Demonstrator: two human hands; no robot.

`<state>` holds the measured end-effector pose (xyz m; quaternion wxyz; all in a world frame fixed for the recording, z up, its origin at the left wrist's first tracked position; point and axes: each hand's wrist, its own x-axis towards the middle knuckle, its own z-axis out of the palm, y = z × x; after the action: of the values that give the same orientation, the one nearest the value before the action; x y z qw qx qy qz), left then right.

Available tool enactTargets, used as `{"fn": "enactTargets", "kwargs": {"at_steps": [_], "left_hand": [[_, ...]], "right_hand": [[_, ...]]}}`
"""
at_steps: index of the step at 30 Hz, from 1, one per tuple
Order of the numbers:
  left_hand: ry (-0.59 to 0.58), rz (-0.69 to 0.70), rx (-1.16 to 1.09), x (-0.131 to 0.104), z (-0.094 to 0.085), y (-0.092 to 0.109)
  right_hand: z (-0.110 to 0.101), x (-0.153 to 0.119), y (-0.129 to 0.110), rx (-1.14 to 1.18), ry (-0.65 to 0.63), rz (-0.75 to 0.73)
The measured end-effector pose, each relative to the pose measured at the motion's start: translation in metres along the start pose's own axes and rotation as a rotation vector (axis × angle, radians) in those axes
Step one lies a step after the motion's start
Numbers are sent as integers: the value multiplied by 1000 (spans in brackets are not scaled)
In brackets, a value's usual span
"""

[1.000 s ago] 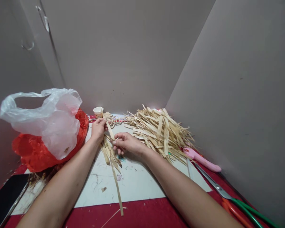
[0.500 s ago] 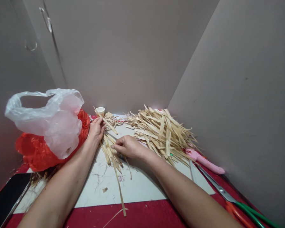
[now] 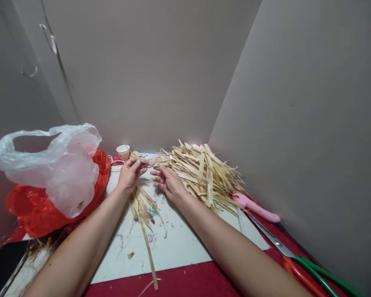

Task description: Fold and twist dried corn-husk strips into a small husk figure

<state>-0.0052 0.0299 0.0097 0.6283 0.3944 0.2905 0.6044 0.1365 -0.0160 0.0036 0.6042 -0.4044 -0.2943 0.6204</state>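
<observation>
My left hand (image 3: 130, 175) is closed in a pinch on a thin, pale dried plant strip (image 3: 144, 162) over the far part of the white board. Facing it, my right hand (image 3: 168, 181) has its fingers spread, with the thumb and fingertips close to the strip's right side; whether they touch it is unclear. Below my left hand, several loose dried strips (image 3: 144, 208) fan out on the board, and one long strip reaches the near edge. A large heap of dried strips (image 3: 204, 173) lies just beyond and right of my right hand.
A white and red plastic bag (image 3: 72, 177) stands left, with a dark flat object (image 3: 9, 264) nearer. Behind my left hand is a paper cup (image 3: 123, 152). On the right lie a pink-handled tool (image 3: 256, 207) and scissors (image 3: 281, 247). The white board (image 3: 170, 251) rests on red cloth.
My right hand has risen from the loose strips on the board towards my left hand, and its fingers have spread. The strip in my left hand has swung from slanting to nearly level.
</observation>
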Motion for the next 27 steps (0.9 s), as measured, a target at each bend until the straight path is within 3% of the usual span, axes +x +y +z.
{"fn": "enactTargets", "kwargs": {"at_steps": [5,8,11,13,18,21,24,27], "left_hand": [[-231,-61,167,-16,13,-4],[-186,-122,192,-12,8,-1],[8,-108,138,-2,-3,4],[39,-107,106,1,-7,8],[-192,-173,219,-7,1,2],[-216,-126,308,-10,5,-6],[-203,-63,376,-10,3,-6],[-243,-28,472,-9,0,-4]], "right_hand": [[-8,9,-12,170,146,-175],[-13,12,-19,97,168,-291],[-15,10,-21,-126,77,-314],[-13,8,-18,-285,-48,-266],[-7,0,-6,-518,-221,-213],[-7,0,-4,-612,-276,-186],[-10,5,-6,-660,-178,-237],[-13,11,-7,-619,-5,-413]]}}
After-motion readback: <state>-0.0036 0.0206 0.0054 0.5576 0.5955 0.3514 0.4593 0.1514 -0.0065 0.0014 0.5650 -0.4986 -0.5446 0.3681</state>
